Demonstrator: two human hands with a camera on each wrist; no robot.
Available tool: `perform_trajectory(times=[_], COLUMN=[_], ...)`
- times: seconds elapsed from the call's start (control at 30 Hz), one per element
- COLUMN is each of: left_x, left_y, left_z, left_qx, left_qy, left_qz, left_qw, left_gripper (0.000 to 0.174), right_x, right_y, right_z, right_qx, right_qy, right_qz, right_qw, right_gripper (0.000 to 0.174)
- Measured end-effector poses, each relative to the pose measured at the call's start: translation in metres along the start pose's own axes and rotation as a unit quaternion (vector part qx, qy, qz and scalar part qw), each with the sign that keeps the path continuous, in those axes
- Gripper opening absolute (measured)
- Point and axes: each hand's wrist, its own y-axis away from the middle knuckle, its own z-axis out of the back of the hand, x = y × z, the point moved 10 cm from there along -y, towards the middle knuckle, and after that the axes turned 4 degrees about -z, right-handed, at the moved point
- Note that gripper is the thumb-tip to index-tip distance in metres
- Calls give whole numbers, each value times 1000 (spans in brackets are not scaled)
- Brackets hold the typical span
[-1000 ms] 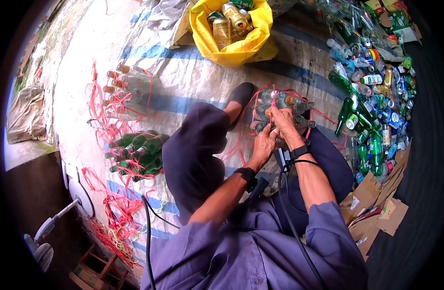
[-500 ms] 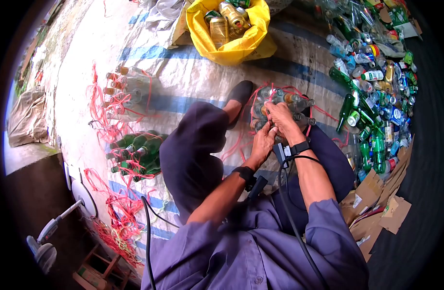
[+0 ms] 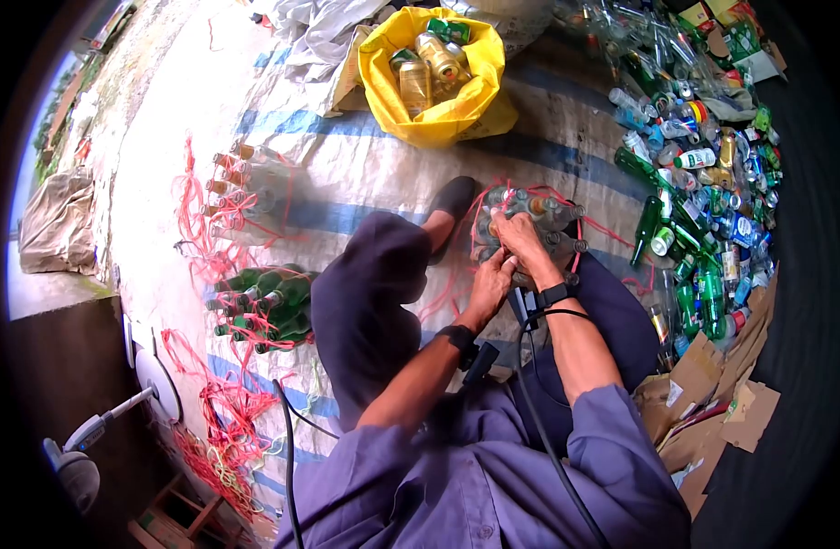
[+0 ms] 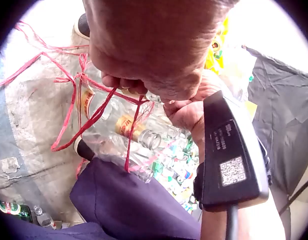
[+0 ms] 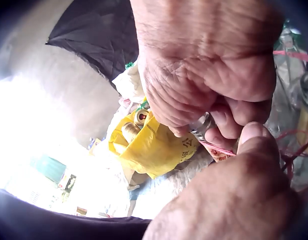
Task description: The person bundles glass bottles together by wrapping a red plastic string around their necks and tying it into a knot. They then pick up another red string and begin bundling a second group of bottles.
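1. Two bare hands meet over a cluster of clear bottles (image 3: 552, 215), which lies on the striped sheet (image 3: 383, 165) beside the person's bent leg (image 3: 365, 293), apparently within easy reach of both.
2. The left hand (image 3: 491, 285) has a narrow grip, fingertips pinching red twine (image 4: 102, 111), probably to control the strand precisely.
3. The right hand (image 3: 522, 240) curls its fingers close by, also gripping twine; meeting the left like this likely gives the strand tension.
4. Twine passes around and across the bottles, seemingly holding them together.
5. Green bottles (image 3: 273, 297) lie grouped apart at left, while the yellow bag (image 3: 438, 133) gapes around cans (image 3: 414, 87), perhaps separating kinds.
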Motion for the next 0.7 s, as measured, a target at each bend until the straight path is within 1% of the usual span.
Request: perform_trajectory(times=[0.03,0.07,0.1,0.13,0.17,0.2,0.27,0.3,0.33,0.4,0.43,0.47,0.53,0.6,0.67,0.7], left_x=[2,5,-2,-7,-11,-15,-30,-27,-29,-37,-28,-26,-30,-23,-25,-26], left_y=[0,1,4,5,7,8,9,9,9,10,10,10,8,6,6,7], left_z=[-2,-2,-1,-1,-2,-3,-3,-4,-5,-2,-4,-5,0,-1,-1,-2], left_qx=[3,4,8,13,13,17,13,32,35,13,32,36,19,26,22,24], left_qy=[12,11,-1,-13,-27,-29,-19,-11,-11,-58,-26,-25,-92,-80,-81,-82], left_qz=[1,2,14,24,39,38,3,32,32,-17,22,23,-1,10,-8,-8], left_qw=[1000,1000,1000,1000,999,999,1000,999,999,998,999,999,996,996,996,996], left_gripper=[34,34,33,33,32,32,32,32,32,33,35,35,36,36,36,36], right_x=[-6,-11,-18,-12,-16,-16,-15,-18,-13,-14,-15,-22,-17,-26,-29,-37], right_y=[0,-3,-11,-10,-13,-12,-11,-11,-4,7,3,3,19,17,41,40], right_z=[2,-4,-5,2,-3,-2,3,1,11,13,23,34,71,105,158,171], right_qx=[-10,-11,-62,-115,-76,-80,-91,-46,-48,23,-27,-25,-13,-21,-118,-126], right_qy=[8,6,14,23,5,2,29,16,15,-46,-29,13,45,97,125,167], right_qz=[-18,-19,9,38,28,27,21,13,12,0,44,53,36,61,-2,-2], right_qw=[1000,1000,998,992,997,996,995,999,999,999,998,998,998,993,985,978], right_gripper=[63,63,57,53,53,53,52,52,52,51,49,47,49,49,46,47])
